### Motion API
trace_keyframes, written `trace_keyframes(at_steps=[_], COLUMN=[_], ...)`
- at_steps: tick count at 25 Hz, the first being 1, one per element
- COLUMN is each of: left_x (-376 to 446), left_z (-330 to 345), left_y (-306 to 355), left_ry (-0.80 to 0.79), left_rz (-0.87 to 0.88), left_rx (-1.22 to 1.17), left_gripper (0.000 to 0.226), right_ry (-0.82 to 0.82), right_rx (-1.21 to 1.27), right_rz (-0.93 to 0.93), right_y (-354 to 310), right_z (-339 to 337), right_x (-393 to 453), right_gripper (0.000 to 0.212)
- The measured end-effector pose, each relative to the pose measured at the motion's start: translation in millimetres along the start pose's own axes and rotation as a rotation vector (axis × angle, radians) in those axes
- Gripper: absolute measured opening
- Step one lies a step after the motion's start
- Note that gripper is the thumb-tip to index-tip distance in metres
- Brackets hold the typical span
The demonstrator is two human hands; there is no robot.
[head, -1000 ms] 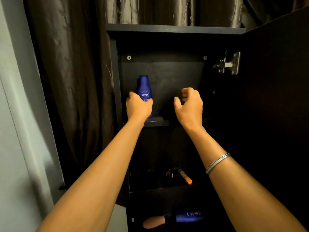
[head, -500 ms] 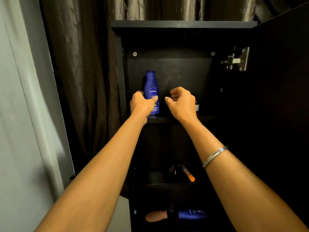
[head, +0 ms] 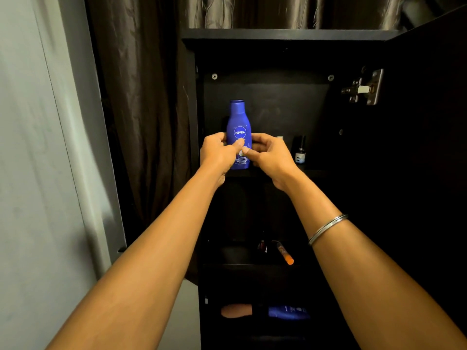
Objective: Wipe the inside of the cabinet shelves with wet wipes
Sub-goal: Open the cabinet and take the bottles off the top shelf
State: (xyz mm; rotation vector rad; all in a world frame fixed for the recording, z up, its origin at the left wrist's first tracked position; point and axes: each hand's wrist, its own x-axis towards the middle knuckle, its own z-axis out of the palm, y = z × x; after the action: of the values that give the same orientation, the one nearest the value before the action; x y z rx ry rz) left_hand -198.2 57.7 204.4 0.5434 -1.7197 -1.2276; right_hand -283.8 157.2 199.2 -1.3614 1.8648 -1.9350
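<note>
In the dark cabinet (head: 278,59), the blue bottle (head: 238,127) stands on the top shelf (head: 313,173), and my left hand (head: 218,154) and right hand (head: 270,155) hold its sides, so I should lift it straight up and slowly.

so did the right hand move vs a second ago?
Yes. The right hand moved left along the shelf edge, closing onto the blue Nivea bottle, uncovering a small dark bottle.

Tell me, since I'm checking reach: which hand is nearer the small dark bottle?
Right. The right hand sits just left of the small dark bottle; the left hand is farther left, beyond the blue bottle.
</note>
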Motion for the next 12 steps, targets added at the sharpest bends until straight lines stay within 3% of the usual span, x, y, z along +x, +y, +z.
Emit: trace_keyframes(at_steps=[5,9,12], left_x=[-12,-32,-40], left_z=[-4,-31,-53], left_y=[5,-6,-31], left_ry=[-0.037,0.178,0.188], left_rz=[0.084,0.461,0.639], left_rx=[0.097,0.412,0.549], left_gripper=[0.039,0.038,0.044], right_ry=[0.001,0.038,0.035], right_rx=[-0.018,0.011,-0.029], right_rz=[0.025,0.038,0.039], right_y=[-4,1,2], right_z=[-2,3,10], right_x=[-3,-14,-33], right_gripper=[0.045,0.046,0.046])
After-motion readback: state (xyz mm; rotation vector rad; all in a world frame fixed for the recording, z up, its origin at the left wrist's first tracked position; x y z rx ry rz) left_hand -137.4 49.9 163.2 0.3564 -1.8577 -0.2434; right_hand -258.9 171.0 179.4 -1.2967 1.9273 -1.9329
